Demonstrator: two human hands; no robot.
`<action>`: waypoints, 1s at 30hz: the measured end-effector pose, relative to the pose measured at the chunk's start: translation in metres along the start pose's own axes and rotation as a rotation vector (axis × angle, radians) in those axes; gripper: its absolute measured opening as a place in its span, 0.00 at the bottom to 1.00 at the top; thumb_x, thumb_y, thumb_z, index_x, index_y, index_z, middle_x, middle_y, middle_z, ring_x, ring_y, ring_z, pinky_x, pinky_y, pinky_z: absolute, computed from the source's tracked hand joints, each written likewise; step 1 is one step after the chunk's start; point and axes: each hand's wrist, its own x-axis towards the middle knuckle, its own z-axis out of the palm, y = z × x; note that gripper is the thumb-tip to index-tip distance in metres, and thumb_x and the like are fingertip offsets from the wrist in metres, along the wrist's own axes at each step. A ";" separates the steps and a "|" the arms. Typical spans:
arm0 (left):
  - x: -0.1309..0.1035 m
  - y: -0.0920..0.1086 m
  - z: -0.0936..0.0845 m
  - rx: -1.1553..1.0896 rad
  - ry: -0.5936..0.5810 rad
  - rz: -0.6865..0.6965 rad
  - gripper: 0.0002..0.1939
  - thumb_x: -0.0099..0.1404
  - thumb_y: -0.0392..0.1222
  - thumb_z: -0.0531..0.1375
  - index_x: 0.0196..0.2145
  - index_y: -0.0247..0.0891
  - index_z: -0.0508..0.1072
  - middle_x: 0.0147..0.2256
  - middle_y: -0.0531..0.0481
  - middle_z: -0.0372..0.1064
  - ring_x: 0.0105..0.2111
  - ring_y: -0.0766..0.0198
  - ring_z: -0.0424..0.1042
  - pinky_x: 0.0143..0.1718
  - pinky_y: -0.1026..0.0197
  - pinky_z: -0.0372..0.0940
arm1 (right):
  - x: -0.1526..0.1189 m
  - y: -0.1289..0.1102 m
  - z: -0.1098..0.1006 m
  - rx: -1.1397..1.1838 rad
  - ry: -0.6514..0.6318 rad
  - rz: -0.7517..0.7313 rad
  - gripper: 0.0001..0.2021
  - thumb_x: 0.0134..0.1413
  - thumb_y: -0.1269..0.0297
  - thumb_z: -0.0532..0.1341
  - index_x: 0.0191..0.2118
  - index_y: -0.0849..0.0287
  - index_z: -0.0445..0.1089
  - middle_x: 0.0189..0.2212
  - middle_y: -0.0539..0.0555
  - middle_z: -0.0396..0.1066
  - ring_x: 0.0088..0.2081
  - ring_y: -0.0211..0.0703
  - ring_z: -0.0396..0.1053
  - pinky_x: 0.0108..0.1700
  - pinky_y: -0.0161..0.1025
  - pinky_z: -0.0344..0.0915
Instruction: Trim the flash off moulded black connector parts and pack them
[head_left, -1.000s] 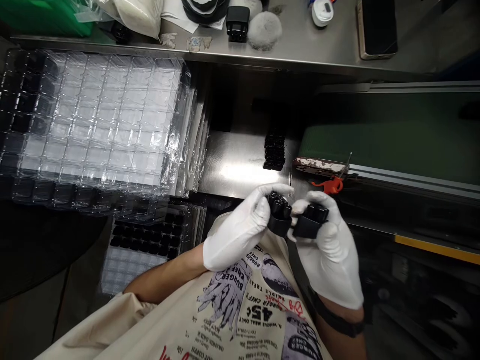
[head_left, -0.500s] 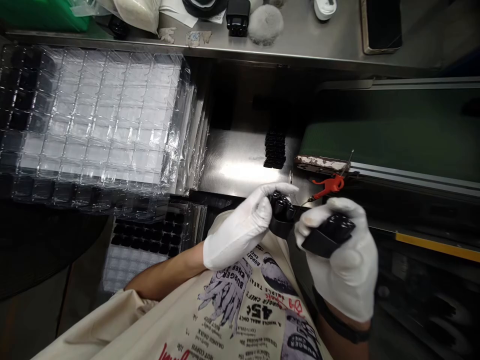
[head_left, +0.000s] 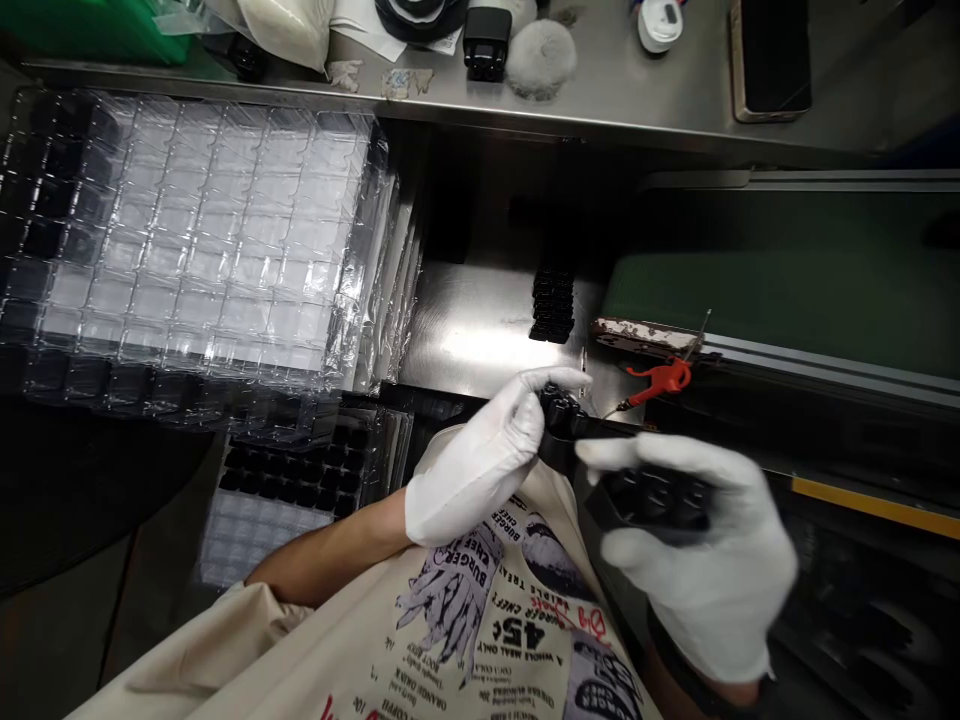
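My left hand (head_left: pixel 495 445), in a white glove, is closed around a small black plastic part (head_left: pixel 559 412) with rounded tube-like ends. To its right, my right hand (head_left: pixel 705 540), gloved too, grips a second black plastic part (head_left: pixel 656 497) between the thumb and fingers. That part shows several rounded bumps on the side facing me, and its far side is partly hidden. The two parts are close together in front of the printed apron (head_left: pixel 517 600). Beyond the hands, a row of black pieces (head_left: pixel 553 305) lies on the metal surface (head_left: pixel 465 340).
Stacked clear compartment trays (head_left: pixel 202 240) stand at the left, with another tray of black pieces (head_left: pixel 292 480) below. A red air gun (head_left: pixel 664 378) hangs by the green conveyor belt (head_left: pixel 787 270). On the metal shelf (head_left: pixel 630 85) are a fluffy grey ball (head_left: pixel 541 60) and a phone (head_left: pixel 772 60).
My right hand has shifted right and slightly down, its fingers stretching out more along the black part, which has turned. The left hand is almost unmoved. The view has tilted slightly.
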 end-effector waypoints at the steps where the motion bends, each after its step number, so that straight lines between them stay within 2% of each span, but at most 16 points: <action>1: 0.000 -0.001 0.000 0.015 -0.009 0.007 0.21 0.81 0.57 0.62 0.62 0.43 0.80 0.53 0.41 0.78 0.56 0.49 0.74 0.63 0.48 0.70 | 0.001 -0.001 0.000 -0.014 -0.049 0.012 0.28 0.52 0.65 0.83 0.57 0.41 0.82 0.48 0.50 0.86 0.51 0.53 0.84 0.58 0.55 0.83; 4: 0.003 -0.003 -0.003 -0.029 -0.092 0.012 0.24 0.82 0.60 0.60 0.63 0.42 0.79 0.51 0.41 0.78 0.55 0.50 0.75 0.63 0.48 0.69 | 0.002 -0.003 -0.001 -0.053 -0.171 0.016 0.27 0.52 0.69 0.83 0.56 0.41 0.83 0.46 0.50 0.86 0.47 0.51 0.84 0.53 0.50 0.84; 6: 0.004 -0.004 -0.004 -0.096 -0.147 -0.007 0.26 0.82 0.60 0.58 0.64 0.41 0.79 0.52 0.41 0.77 0.55 0.51 0.75 0.64 0.49 0.69 | 0.003 -0.005 -0.001 -0.050 -0.157 -0.018 0.27 0.54 0.68 0.82 0.57 0.40 0.82 0.47 0.49 0.86 0.49 0.50 0.84 0.53 0.48 0.83; 10: 0.002 -0.003 -0.005 0.008 -0.090 -0.014 0.25 0.82 0.60 0.59 0.65 0.44 0.78 0.51 0.42 0.77 0.55 0.50 0.74 0.62 0.48 0.69 | 0.006 -0.008 0.001 -0.100 -0.108 -0.042 0.28 0.56 0.66 0.81 0.60 0.38 0.80 0.56 0.48 0.84 0.58 0.51 0.82 0.61 0.49 0.81; 13: 0.000 -0.003 -0.006 0.079 -0.059 -0.005 0.24 0.82 0.60 0.60 0.65 0.45 0.79 0.52 0.42 0.77 0.56 0.49 0.74 0.62 0.48 0.68 | 0.006 -0.009 -0.002 -0.168 -0.161 -0.018 0.27 0.56 0.68 0.81 0.59 0.39 0.81 0.51 0.49 0.85 0.53 0.51 0.84 0.60 0.50 0.82; 16: 0.001 -0.005 -0.006 -0.032 -0.113 -0.054 0.23 0.83 0.58 0.58 0.64 0.43 0.79 0.55 0.42 0.76 0.55 0.52 0.75 0.61 0.50 0.68 | 0.002 -0.006 -0.010 -0.186 -0.095 -0.012 0.24 0.59 0.62 0.80 0.59 0.41 0.80 0.46 0.49 0.86 0.47 0.49 0.85 0.57 0.48 0.82; 19: 0.003 -0.009 -0.006 -0.229 -0.191 -0.102 0.21 0.83 0.56 0.60 0.62 0.42 0.80 0.53 0.42 0.75 0.51 0.55 0.76 0.58 0.52 0.69 | -0.002 -0.003 -0.015 -0.188 0.021 0.006 0.22 0.60 0.57 0.79 0.59 0.43 0.80 0.46 0.52 0.86 0.48 0.51 0.84 0.57 0.49 0.82; 21: 0.003 -0.010 -0.005 -0.294 -0.212 -0.109 0.20 0.83 0.54 0.60 0.61 0.40 0.81 0.51 0.42 0.75 0.49 0.57 0.75 0.56 0.54 0.69 | -0.003 -0.002 -0.016 -0.184 0.049 0.020 0.23 0.59 0.55 0.80 0.58 0.44 0.80 0.45 0.53 0.86 0.48 0.53 0.84 0.58 0.52 0.82; 27: 0.002 -0.011 -0.005 -0.279 -0.222 -0.121 0.22 0.82 0.57 0.60 0.62 0.43 0.80 0.52 0.42 0.74 0.48 0.57 0.73 0.53 0.55 0.69 | -0.002 -0.003 -0.012 -0.169 0.031 0.035 0.23 0.58 0.55 0.80 0.58 0.43 0.80 0.44 0.52 0.85 0.46 0.53 0.84 0.58 0.54 0.82; 30: 0.002 -0.009 -0.005 -0.242 -0.216 -0.124 0.23 0.82 0.59 0.60 0.62 0.44 0.80 0.52 0.42 0.74 0.51 0.55 0.74 0.58 0.53 0.69 | -0.002 -0.001 -0.011 -0.139 0.029 0.050 0.23 0.59 0.57 0.80 0.58 0.42 0.80 0.45 0.52 0.85 0.49 0.53 0.83 0.58 0.54 0.82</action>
